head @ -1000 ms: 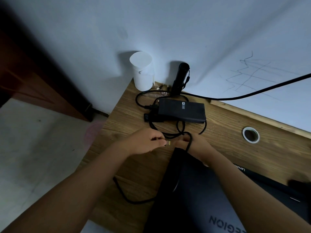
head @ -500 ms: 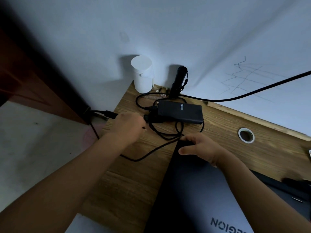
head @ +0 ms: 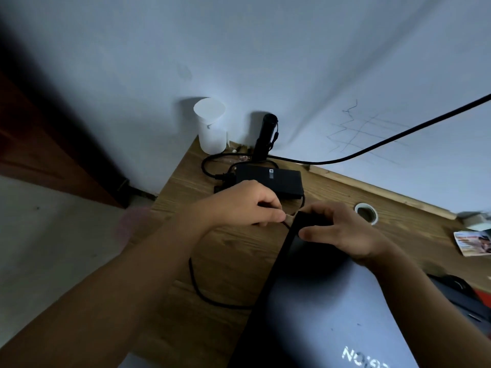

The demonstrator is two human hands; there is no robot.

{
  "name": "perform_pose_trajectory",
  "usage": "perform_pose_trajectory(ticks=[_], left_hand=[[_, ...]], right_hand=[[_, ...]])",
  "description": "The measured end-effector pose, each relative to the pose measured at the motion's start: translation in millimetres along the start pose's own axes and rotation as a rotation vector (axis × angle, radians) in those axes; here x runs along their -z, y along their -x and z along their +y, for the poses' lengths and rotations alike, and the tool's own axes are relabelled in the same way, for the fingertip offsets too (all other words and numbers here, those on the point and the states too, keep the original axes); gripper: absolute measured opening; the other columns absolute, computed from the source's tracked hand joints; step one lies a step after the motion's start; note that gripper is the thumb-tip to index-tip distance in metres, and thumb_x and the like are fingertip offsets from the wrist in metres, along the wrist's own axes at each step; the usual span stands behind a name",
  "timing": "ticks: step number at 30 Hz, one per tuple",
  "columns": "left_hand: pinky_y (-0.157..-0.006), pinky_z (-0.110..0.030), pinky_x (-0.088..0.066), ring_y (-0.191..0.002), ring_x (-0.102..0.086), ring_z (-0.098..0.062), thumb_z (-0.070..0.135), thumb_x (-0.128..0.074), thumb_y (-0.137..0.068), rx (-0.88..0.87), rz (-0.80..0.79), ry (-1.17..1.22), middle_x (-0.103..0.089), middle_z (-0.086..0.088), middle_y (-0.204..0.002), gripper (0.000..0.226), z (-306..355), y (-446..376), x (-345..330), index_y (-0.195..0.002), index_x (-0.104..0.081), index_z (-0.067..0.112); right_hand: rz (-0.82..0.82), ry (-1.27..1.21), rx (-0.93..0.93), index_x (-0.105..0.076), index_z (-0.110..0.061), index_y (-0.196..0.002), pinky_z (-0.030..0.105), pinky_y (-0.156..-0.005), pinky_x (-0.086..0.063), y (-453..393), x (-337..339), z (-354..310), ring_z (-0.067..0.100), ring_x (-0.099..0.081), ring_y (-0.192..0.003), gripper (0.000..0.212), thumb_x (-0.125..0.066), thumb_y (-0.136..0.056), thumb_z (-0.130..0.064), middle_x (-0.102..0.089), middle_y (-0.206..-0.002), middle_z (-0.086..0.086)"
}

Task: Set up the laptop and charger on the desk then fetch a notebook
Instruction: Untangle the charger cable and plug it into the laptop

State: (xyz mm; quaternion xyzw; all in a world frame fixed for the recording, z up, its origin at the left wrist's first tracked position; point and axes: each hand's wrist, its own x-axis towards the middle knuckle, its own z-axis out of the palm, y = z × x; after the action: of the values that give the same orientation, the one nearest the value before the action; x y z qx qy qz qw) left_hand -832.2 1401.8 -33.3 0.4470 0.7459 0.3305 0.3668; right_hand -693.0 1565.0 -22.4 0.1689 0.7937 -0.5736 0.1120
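Note:
A dark closed laptop (head: pixel 326 309) lies on the wooden desk (head: pixel 228 251), its lid facing me. My right hand (head: pixel 342 235) grips the laptop's far left corner. My left hand (head: pixel 247 203) pinches the charger plug, with its tip at the laptop's back edge beside my right fingers. The black charger brick (head: pixel 271 179) lies behind my left hand. Its thin cable (head: pixel 202 288) loops across the desk on the left of the laptop. No notebook is in view.
A white cup (head: pixel 211 126) and a black flashlight (head: pixel 265 134) stand at the desk's back corner against the wall. A thick black cable (head: pixel 385 144) runs up to the right. A round cable hole (head: pixel 366 212) and a printed card (head: pixel 473 243) are on the right.
My left hand came back from the desk's left edge with the plug and now holds it against the laptop's back edge. My right hand stays on the laptop's corner.

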Motion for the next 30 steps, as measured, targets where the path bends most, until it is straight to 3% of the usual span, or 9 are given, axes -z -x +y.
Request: perform_pose_trajectory(ticks=[2, 6, 12, 17, 21, 24, 27, 30], left_hand=[[-0.056, -0.017, -0.043, -0.059, -0.061, -0.003, 0.042, -0.060, -0.083, -0.006, -0.035, -0.038, -0.068, 0.005, -0.067, 0.013, 13, -4, 2, -0.079, -0.067, 0.032], [-0.057, -0.026, -0.045, -0.049, -0.053, 0.000, 0.044, -0.060, -0.083, -0.039, -0.090, -0.090, -0.062, 0.015, -0.053, 0.018, 43, -8, 7, -0.078, -0.068, 0.029], [-0.055, -0.032, -0.038, -0.053, -0.049, -0.011, 0.048, -0.057, -0.081, -0.100, -0.131, -0.163, -0.065, -0.003, -0.064, 0.024, 83, -9, 4, -0.076, -0.068, 0.028], [-0.051, -0.028, -0.032, -0.047, -0.040, -0.009, 0.047, -0.055, -0.083, -0.056, -0.172, -0.211, -0.047, 0.006, -0.053, 0.026, 100, -12, -2, -0.070, -0.066, 0.027], [-0.051, -0.027, -0.033, -0.043, -0.040, -0.005, 0.048, -0.056, -0.083, -0.044, -0.194, -0.204, -0.046, 0.010, -0.050, 0.026, 107, -14, -7, -0.069, -0.065, 0.027], [-0.055, -0.030, -0.034, -0.051, -0.043, -0.008, 0.047, -0.055, -0.082, -0.071, -0.199, -0.183, -0.051, 0.003, -0.059, 0.025, 113, -14, -10, -0.070, -0.067, 0.028], [-0.058, -0.030, -0.035, -0.054, -0.045, -0.010, 0.047, -0.053, -0.083, -0.063, -0.170, -0.172, -0.054, 0.000, -0.063, 0.026, 119, -17, -14, -0.073, -0.067, 0.027], [-0.045, -0.016, -0.032, -0.039, -0.038, 0.001, 0.045, -0.055, -0.085, -0.052, -0.110, -0.126, -0.045, 0.014, -0.044, 0.026, 124, -21, -16, -0.073, -0.065, 0.024]], right_hand=[[0.016, 0.004, 0.038, -0.070, -0.019, -0.082, 0.035, -0.072, -0.051, 7, 7, -3, 0.019, -0.066, -0.075, 0.023, -0.070, -0.060, -0.023, -0.071, -0.080, 0.006], [0.014, -0.068, 0.108, -0.070, -0.014, -0.079, 0.017, -0.065, -0.047, 24, 23, -10, 0.008, -0.062, -0.070, 0.017, -0.066, -0.063, -0.012, -0.069, -0.073, -0.001], [0.040, -0.123, 0.161, -0.064, 0.004, -0.091, 0.026, -0.072, -0.046, 45, 48, -14, 0.020, -0.060, -0.078, 0.030, -0.061, -0.064, -0.009, -0.065, -0.083, 0.013], [0.064, -0.201, 0.174, -0.065, 0.002, -0.089, 0.017, -0.064, -0.049, 60, 58, -15, 0.012, -0.063, -0.070, 0.028, -0.059, -0.063, -0.005, -0.068, -0.074, 0.001], [0.060, -0.256, 0.167, -0.065, 0.000, -0.088, 0.018, -0.063, -0.049, 68, 65, -14, 0.013, -0.063, -0.068, 0.025, -0.058, -0.064, -0.003, -0.068, -0.073, 0.002], [0.084, -0.261, 0.162, -0.065, 0.000, -0.088, 0.021, -0.067, -0.049, 71, 68, -12, 0.018, -0.061, -0.072, 0.026, -0.058, -0.063, -0.004, -0.066, -0.078, 0.010], [0.099, -0.257, 0.165, -0.066, -0.003, -0.085, 0.018, -0.067, -0.049, 75, 70, -11, 0.014, -0.060, -0.070, 0.024, -0.058, -0.062, -0.004, -0.067, -0.074, 0.004], [0.094, -0.275, 0.171, -0.065, -0.001, -0.087, 0.020, -0.066, -0.048, 80, 73, -10, 0.015, -0.060, -0.070, 0.026, -0.057, -0.063, -0.003, -0.067, -0.073, 0.003]])
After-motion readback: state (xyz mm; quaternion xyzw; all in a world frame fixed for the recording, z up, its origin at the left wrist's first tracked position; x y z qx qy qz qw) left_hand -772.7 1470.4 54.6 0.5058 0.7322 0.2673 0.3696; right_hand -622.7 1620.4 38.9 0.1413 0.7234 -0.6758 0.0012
